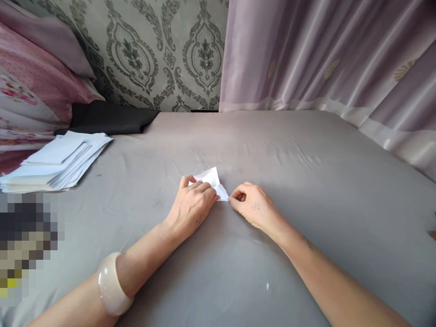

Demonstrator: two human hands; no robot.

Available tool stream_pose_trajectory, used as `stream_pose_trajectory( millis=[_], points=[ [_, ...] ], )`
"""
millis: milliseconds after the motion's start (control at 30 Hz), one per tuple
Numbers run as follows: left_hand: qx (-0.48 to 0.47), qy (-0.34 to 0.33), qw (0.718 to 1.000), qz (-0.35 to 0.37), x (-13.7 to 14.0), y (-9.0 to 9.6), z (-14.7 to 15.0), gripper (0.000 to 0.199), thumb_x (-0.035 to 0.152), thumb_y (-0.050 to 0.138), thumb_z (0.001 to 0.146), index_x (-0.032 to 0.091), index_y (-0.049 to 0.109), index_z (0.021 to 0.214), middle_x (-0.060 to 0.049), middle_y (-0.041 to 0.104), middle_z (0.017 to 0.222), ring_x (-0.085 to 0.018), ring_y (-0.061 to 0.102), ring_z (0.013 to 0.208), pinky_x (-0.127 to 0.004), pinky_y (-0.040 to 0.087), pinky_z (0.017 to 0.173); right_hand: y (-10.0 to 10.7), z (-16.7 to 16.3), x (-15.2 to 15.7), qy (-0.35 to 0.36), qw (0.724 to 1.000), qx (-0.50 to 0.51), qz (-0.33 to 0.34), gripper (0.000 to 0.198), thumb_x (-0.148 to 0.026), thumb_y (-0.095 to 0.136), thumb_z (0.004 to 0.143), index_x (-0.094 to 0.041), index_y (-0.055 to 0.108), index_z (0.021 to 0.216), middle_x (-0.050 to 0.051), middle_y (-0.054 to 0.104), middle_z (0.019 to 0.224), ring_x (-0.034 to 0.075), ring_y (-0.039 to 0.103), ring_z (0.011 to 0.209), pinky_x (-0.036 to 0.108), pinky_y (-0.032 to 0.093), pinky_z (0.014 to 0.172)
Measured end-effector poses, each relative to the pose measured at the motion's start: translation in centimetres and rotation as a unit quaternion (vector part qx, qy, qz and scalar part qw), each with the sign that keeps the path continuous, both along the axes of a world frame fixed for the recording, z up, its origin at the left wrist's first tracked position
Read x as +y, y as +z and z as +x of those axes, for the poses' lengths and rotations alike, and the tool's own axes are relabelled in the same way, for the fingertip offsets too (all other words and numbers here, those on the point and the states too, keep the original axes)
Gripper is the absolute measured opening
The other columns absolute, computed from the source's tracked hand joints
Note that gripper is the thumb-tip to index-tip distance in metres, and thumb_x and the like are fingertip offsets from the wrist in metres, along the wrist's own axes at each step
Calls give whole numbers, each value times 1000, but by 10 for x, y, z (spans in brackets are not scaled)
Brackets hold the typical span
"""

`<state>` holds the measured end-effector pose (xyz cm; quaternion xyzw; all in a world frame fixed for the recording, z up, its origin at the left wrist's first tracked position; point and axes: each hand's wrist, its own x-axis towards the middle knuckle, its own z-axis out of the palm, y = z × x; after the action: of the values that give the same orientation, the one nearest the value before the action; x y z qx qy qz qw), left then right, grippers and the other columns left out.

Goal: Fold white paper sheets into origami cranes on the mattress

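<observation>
A small white sheet of folded paper [210, 176] lies on the grey-covered surface, with creases and a pointed corner standing up at the back. My left hand [193, 203] bends over its near left part, fingers curled and pressed together on it, hiding much of that side. At the right tip of the paper, my right hand [254, 204] pinches the corner between thumb and forefinger. A wide cream bangle [114, 284] circles my left forearm.
A stack of white paper [54, 163] sits at the left, in front of a folded black cloth [112, 118]. Pink floral fabric [30, 91] hangs at far left. Lilac curtains [306, 59] border the right side. A small white scrap [267, 286] lies near the front. A blurred-out patch covers the lower left.
</observation>
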<state>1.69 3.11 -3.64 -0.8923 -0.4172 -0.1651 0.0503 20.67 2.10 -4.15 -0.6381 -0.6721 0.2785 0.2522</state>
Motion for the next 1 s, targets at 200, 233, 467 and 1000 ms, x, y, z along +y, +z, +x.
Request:
stream_pose_trajectory(
  millis=[200,233,467,1000],
  points=[
    [-1,-6,1000,7,0,-2,-1,33,23,43,98,17,61,72,-2,68,73,-16,61,70,-40,34,87,-2,10,-8,-11,993,111,45,17,-24,56,83,-25,70,92,0,70,76,15,64,66,27,51,62],
    [0,-6,1000,11,0,-3,-1,33,23,43,98,17,61,72,-1,68,72,-16,61,69,-40,34,86,-2,8,-11,3,991,118,67,18,-24,54,85,-26,70,93,0,71,79,15,65,70,27,52,66],
    [0,-5,1000,10,-1,-3,-2,34,24,40,99,18,61,73,-1,66,71,-15,60,69,-39,34,86,-5,-4,-20,92,983,19,156,29,-10,45,89,-26,67,100,2,70,92,19,64,89,31,50,77],
    [7,3,1000,7,-4,0,0,34,24,37,100,17,63,78,-2,66,74,-16,59,69,-40,32,87,-3,-16,-11,79,990,-19,119,20,-13,52,86,-22,66,97,4,68,89,20,60,89,31,47,76]
  ],
)
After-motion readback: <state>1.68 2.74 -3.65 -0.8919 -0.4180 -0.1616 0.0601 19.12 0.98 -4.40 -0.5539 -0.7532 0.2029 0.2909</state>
